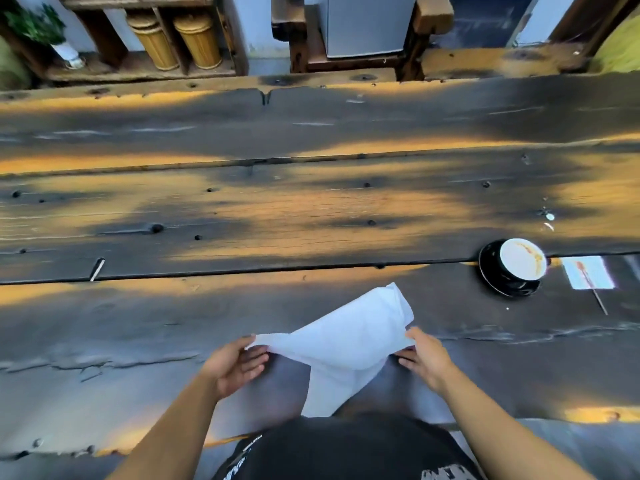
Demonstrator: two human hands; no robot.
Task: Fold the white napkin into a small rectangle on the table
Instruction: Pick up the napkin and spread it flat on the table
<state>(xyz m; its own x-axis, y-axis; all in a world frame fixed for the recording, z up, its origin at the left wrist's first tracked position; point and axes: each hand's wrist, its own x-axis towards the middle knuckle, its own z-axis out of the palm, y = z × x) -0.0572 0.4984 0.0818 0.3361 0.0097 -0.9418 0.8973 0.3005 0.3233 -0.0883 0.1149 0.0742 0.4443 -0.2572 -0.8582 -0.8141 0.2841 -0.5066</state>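
The white napkin [349, 341] hangs loose and crumpled above the near edge of the dark wooden table [277, 209]. One part of it points away from me and another droops toward my lap. My left hand [235, 365] pinches its left corner between thumb and fingers. My right hand [424, 358] grips the napkin's right edge. Both hands hold it up in the air, about a napkin's width apart.
A black cup with a pale inside on a black saucer [512, 266] stands to the right. Beyond it lie a white paper [588, 271] and a thin stick [594, 289]. Another short stick [97, 269] lies at the left. Shelves with woven baskets [176, 39] stand behind the table.
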